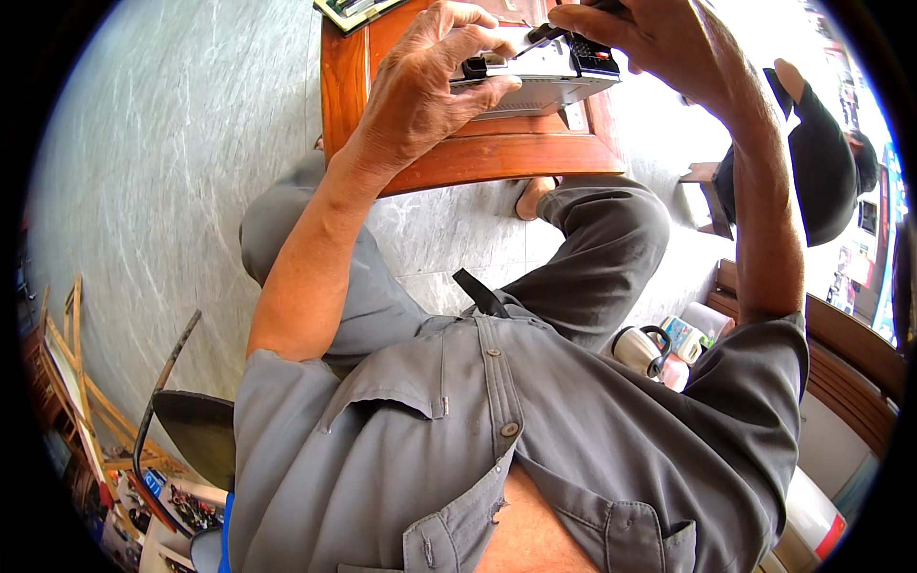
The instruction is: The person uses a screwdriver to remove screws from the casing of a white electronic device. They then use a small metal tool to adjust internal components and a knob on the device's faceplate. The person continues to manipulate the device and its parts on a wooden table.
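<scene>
A boxy silver-grey device (538, 91) with a vented side and black parts along its edge rests on the wooden table. My left hand (420, 91) is closed at its left end, thumb against the side and bent fingers over the top edge. Whether a small part is also between those fingertips is hidden. Over the device's right end, my right hand (659, 38) grips a slim black tool (546, 34), which looks like a screwdriver. Its thin tip slants down left toward the device's edge, close to my left fingertips. The far side of the device is cut off by the frame.
The reddish-brown wooden table (478, 160) stands before my knees. An open case (355, 13) lies at its far left corner. At right are a dark stool (705, 186), a white jug with a black handle (638, 351) and a wooden bench (850, 401). Wooden frames (81, 372) stand at left.
</scene>
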`<state>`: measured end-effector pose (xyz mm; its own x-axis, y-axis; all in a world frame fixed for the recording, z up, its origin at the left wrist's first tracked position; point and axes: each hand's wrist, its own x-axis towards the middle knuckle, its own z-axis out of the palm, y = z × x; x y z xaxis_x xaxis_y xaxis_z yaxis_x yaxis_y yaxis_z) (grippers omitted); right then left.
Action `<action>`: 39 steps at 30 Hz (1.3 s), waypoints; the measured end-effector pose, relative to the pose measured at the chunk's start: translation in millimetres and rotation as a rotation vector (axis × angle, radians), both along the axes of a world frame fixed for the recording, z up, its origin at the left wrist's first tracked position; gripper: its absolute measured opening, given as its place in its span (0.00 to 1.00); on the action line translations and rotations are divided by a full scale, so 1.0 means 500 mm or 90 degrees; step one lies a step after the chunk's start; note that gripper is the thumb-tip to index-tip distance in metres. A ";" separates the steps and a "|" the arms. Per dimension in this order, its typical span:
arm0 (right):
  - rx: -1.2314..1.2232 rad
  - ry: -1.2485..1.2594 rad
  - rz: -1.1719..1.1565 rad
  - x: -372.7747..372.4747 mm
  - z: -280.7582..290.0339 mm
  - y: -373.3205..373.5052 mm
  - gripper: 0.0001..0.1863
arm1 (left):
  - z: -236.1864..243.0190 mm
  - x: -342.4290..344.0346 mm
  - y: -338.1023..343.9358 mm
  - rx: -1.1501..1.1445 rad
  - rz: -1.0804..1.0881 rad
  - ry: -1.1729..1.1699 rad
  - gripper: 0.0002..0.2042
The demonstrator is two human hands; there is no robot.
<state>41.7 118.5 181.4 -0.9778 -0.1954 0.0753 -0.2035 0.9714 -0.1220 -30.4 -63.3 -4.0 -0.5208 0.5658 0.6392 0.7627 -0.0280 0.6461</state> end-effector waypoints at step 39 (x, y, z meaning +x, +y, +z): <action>-0.119 -0.096 0.087 0.000 -0.007 0.043 0.08 | 0.003 0.015 -0.001 0.012 0.077 0.202 0.16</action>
<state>41.8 140.1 178.1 -0.9465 -0.3220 -0.0225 -0.2962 0.8941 -0.3360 -22.8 -63.6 -2.2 -0.3571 0.4990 0.7896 0.9240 0.0651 0.3767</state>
